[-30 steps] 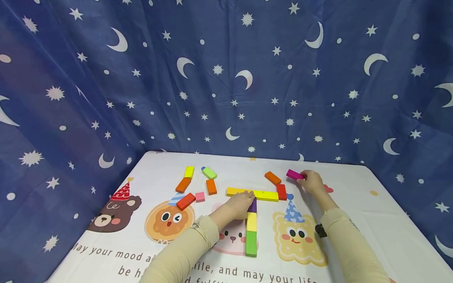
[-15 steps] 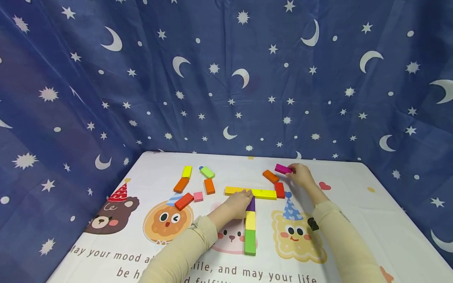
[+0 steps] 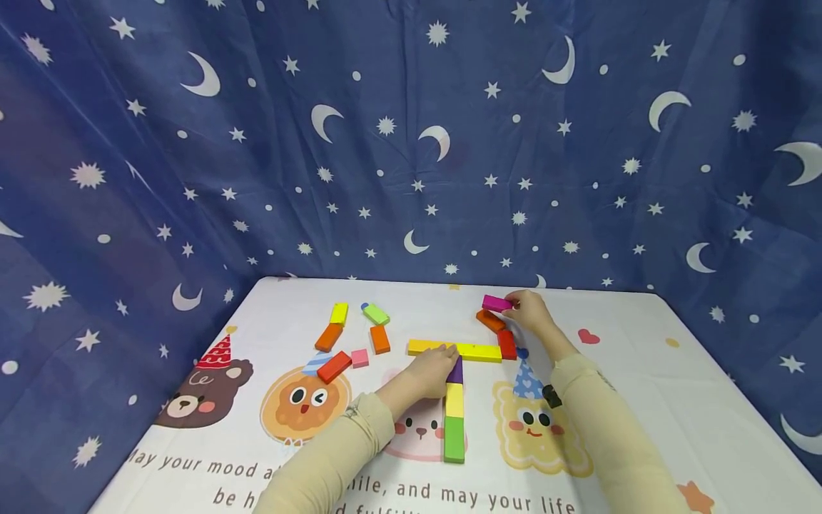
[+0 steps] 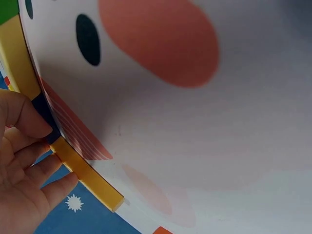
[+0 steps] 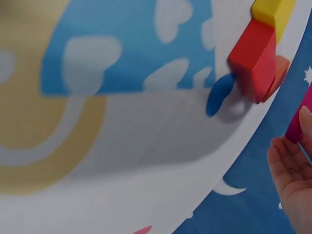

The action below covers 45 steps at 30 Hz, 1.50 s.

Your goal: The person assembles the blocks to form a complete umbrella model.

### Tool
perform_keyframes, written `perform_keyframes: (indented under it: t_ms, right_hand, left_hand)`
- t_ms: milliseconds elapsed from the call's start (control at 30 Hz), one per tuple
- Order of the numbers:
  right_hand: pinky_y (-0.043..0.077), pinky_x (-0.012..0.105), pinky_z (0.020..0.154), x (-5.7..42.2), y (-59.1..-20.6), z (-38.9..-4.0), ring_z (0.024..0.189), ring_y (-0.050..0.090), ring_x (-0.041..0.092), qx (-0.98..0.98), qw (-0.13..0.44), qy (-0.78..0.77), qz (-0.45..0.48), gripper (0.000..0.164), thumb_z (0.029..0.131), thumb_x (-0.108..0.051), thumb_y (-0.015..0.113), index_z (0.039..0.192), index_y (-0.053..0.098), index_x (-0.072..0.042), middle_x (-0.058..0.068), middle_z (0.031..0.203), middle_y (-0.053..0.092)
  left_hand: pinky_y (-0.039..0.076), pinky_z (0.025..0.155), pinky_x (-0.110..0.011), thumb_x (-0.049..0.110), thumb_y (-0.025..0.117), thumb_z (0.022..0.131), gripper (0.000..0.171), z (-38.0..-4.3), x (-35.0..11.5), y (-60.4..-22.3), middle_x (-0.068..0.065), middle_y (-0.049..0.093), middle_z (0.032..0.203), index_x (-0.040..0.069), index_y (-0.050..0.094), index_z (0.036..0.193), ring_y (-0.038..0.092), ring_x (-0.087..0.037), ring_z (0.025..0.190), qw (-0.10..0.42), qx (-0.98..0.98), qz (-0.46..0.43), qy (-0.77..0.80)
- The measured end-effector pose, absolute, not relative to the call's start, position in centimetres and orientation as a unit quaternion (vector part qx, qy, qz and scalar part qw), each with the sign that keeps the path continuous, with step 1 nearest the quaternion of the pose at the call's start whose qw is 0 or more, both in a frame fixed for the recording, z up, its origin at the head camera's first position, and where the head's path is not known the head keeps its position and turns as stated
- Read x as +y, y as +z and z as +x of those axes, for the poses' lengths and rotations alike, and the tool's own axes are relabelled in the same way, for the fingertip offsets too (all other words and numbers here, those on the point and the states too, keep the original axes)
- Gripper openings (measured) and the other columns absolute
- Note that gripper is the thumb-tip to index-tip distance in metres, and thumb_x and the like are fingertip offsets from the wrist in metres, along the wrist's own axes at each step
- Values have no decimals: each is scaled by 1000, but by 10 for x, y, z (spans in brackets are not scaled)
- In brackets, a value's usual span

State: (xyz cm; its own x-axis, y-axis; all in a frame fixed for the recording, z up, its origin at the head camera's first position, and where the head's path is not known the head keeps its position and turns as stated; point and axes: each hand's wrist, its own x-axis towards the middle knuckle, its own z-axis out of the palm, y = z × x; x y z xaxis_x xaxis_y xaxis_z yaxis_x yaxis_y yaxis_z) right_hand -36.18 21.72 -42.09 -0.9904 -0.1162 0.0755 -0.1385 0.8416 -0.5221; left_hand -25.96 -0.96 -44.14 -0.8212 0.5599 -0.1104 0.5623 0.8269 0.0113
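Magenta block [image 3: 495,303] — pinched in the right grip [image 3: 531,313].

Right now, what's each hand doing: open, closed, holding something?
Left hand: open, touching the purple block and a yellow block.
Right hand: closed, pinching the magenta block.

My left hand [image 3: 429,373] partly hides the purple block [image 3: 456,371]; my right hand [image 3: 531,313], the magenta block [image 3: 495,303] near the far table edge [image 3: 385,283].

Wide lane behind yellow row [image 3: 481,353], between lime block [image 3: 377,314] and right-side orange block [image 3: 491,320]; latter, with red block [image 3: 506,345], obstructs row's right end. Left hand [image 3: 430,372] bars row's middle. Tabletop [image 3: 642,357] room right of right hand [image 3: 529,312].
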Motion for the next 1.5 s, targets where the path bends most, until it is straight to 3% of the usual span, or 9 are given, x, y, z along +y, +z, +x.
perform_keyframes:
  t_ms: [233,967,1233,1500]
  right_hand:
    - [53,40,89,196,-427,-371,91,57,30,-957,-3,283,60,32,84,-7,67,114,63,6,22,103,64]
    - [51,40,88,160,-437,-393,87,57,28,-958,32,256,129,29,82,-5,71,108,66,7,19,97,67]
    - [49,41,96,155,-445,-396,98,60,30,-963,6,243,113,32,83,-8,70,111,66,6,20,107,67]
    - [48,41,98,156,-452,-395,98,59,31,-963,8,257,80,33,83,-7,70,112,65,7,21,108,67]
  left_hand:
    - [37,110,-40,18,66,83,63,-259,-9,-441,-6,41,148,8,44,141,40,-23,137,62,954,291,-15]
    - [37,110,-40,15,66,82,62,-260,-9,-438,-6,42,148,7,45,140,41,-23,136,65,955,289,-5]
    - [37,109,-40,15,66,82,61,-260,-11,-440,-6,43,147,7,46,140,41,-23,136,62,956,285,-2]
    - [38,109,-39,15,66,81,63,-259,-11,-441,-5,42,147,8,45,140,41,-22,136,53,954,294,-16]
